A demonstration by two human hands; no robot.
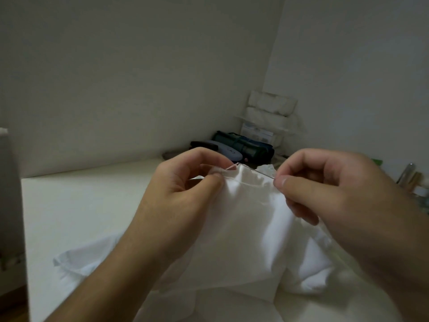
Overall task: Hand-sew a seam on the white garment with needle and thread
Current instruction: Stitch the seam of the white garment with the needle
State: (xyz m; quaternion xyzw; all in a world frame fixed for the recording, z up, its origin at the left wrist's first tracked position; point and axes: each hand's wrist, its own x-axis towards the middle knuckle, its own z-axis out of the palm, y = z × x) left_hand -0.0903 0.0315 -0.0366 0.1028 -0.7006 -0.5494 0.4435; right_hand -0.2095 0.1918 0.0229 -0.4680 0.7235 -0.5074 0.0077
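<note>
No legible writing anywhere; blue-printed label on box [256, 133] in corner too blurred to read; white matte table [81, 205] broad, smooth; white garment [250, 228] lay crumpled over table near edge, thin soft cloth, top hem lifted between hands; left hand [185, 189] pinched hem's left end, thumb and forefinger curled; right hand [325, 189] pinched needle [264, 173], thin straight metal, lying along gathered hem; dark rolled pouches [243, 147] in corner; thread [231, 167] faint, pinkish, by left fingertips.

Garment [250, 228] lies on desk [81, 205] at centre, held up between left hand [185, 189] at 9 o'clock and right hand [336, 194] at 3 o'clock. Pouches [243, 147] lie behind at 12 o'clock.
</note>
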